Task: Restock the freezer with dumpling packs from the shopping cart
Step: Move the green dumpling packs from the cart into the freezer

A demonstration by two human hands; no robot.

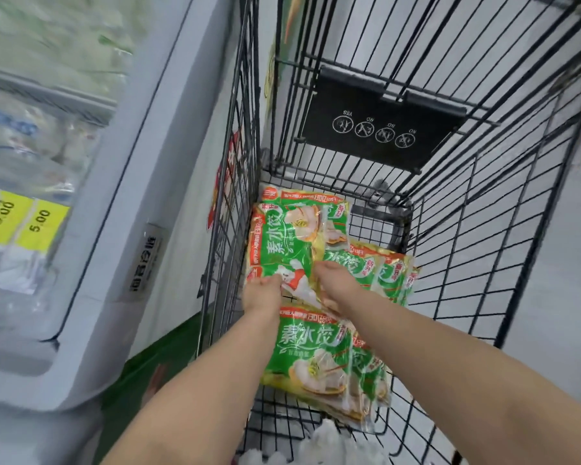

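Several green and yellow dumpling packs lie in the bottom of the black wire shopping cart. Both my arms reach down into the cart. My left hand grips the near left edge of the top dumpling pack by the cart's left wall. My right hand holds the same pack's near right edge, fingers curled under it. Another pack lies nearer to me between my forearms, and more packs sit at the right. The freezer stands to the left of the cart.
The freezer's glass lid shows blurred frozen goods beneath, with yellow price tags reading 6.00 and 5.00. A black child-seat flap hangs on the cart's far end. Pale floor shows to the right of the cart.
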